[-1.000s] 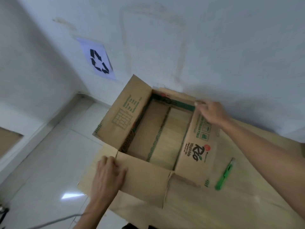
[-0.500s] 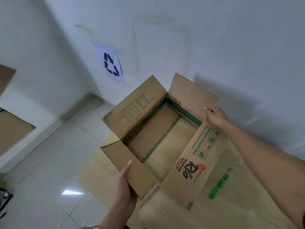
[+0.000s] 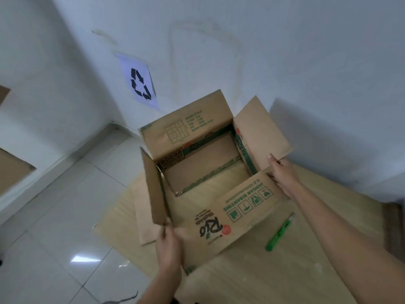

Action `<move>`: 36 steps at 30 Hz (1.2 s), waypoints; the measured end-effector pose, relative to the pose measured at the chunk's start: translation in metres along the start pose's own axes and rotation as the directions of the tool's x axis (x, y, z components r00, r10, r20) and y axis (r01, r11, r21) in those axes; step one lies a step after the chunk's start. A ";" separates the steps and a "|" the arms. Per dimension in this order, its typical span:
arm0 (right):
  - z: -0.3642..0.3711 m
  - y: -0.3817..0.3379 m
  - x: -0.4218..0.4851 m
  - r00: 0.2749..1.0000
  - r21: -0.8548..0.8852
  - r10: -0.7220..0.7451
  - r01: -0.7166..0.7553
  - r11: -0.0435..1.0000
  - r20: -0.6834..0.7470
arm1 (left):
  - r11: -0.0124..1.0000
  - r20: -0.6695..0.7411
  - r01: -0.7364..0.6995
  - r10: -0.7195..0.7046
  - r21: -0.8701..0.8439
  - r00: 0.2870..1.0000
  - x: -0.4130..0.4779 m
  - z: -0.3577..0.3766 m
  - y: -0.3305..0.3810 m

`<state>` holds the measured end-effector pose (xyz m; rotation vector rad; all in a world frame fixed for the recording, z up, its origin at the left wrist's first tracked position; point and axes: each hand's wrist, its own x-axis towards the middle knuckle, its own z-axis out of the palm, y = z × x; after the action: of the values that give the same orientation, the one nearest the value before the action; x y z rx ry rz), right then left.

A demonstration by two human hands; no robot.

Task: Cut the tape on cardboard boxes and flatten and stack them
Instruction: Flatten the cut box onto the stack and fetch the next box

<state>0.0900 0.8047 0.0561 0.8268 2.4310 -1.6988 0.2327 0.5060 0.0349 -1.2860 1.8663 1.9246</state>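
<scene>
Brown cardboard sheets stood at the far left by a white wall, above a pale tiled floor. A paper recycling sign hung on the wall behind the work area.

In the middle, an open cardboard box sat on a light wooden tabletop, its left side over a flat cardboard sheet. All four of its top flaps were raised or spread. The left flap stood nearly upright and edge-on to the camera, and the far flap, printed with a grid, leaned toward the wall. The plain right flap tilted outward, and the near flap, with green handling symbols and a logo, folded down toward the person. Inside the box, a brown panel and a strip of pale wood showed.

The person's left hand gripped the box's near left corner, pinching the cardboard at the foot of the upright flap between thumb and fingers. The right hand held the right corner where the plain flap met the printed one, its fingers wrapped over the cardboard edge.

A green box cutter lay on the tabletop just right of the printed flap, under the right forearm and untouched by either of the hands.
</scene>
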 end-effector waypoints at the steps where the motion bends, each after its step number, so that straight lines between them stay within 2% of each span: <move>1: -0.006 -0.003 -0.012 0.999 -0.054 -0.043 0.044 0.998 0.024 | 0.996 -0.009 0.069 -0.070 -0.053 0.998 0.012 -0.003 0.003; 3: -0.020 -0.006 -0.034 0.993 -0.150 -0.104 0.111 0.982 0.056 | 0.987 0.019 0.111 -0.109 -0.118 0.994 0.036 -0.004 0.016; 5: -0.032 -0.011 -0.055 0.984 -0.150 -0.134 0.151 0.977 0.116 | 0.977 0.064 0.128 -0.119 -0.168 0.991 0.059 -0.004 0.035; 8: -0.037 -0.016 -0.084 0.945 -0.110 -0.239 0.268 0.957 0.222 | 0.963 0.236 0.173 -0.122 -0.209 0.964 0.065 0.002 0.089; 9: -0.037 -0.015 -0.093 0.931 -0.072 -0.296 0.317 0.946 0.214 | 0.950 0.319 0.187 -0.101 -0.252 0.942 0.067 0.001 0.104; 11: -0.039 -0.012 -0.111 0.931 0.063 -0.308 0.302 0.951 0.195 | 0.904 0.479 0.211 -0.008 -0.372 0.878 0.067 -0.004 0.132; 13: -0.032 -0.007 -0.127 0.940 0.125 -0.280 0.259 0.958 0.195 | 0.815 0.579 0.262 0.107 -0.516 0.808 0.067 -0.010 0.156; 15: -0.012 -0.008 -0.148 0.931 0.040 -0.304 0.302 0.952 0.200 | 0.793 0.685 0.303 0.188 -0.529 0.704 0.057 -0.007 0.172; 17: 0.016 -0.010 -0.164 0.871 -0.050 -0.442 0.462 0.886 0.211 | 0.856 0.756 0.257 0.209 -0.448 0.621 0.044 0.009 0.177; 19: 0.045 -0.005 -0.172 0.832 -0.134 -0.508 0.542 0.830 0.223 | 0.911 0.755 0.164 0.203 -0.380 0.624 0.032 0.020 0.179; 22: 0.075 -0.004 -0.187 0.864 -0.286 -0.435 0.497 0.819 0.254 | 0.947 0.717 0.092 0.167 -0.307 0.677 0.037 0.022 0.181; 26: 0.094 -0.003 -0.211 0.844 -0.354 -0.366 0.506 0.787 0.393 | 0.978 0.662 0.014 0.129 -0.206 0.738 0.072 0.008 0.182; 29: 0.106 -0.001 -0.215 0.857 -0.378 -0.330 0.480 0.792 0.396 | 0.986 0.676 0.004 0.112 -0.168 0.728 0.087 -0.005 0.185; 33: 0.120 -0.015 -0.207 0.919 -0.313 -0.324 0.383 0.869 0.223 | 0.990 0.730 -0.029 0.119 -0.135 0.673 0.089 -0.013 0.192; 36: 0.136 -0.042 -0.200 0.906 -0.328 -0.341 0.411 0.850 0.251 | 0.986 0.757 -0.090 0.168 -0.144 0.631 0.085 -0.011 0.196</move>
<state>0.2077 0.5960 0.1077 0.1385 2.7804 -1.2485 0.0586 0.4195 0.1243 -0.2013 1.4235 2.1484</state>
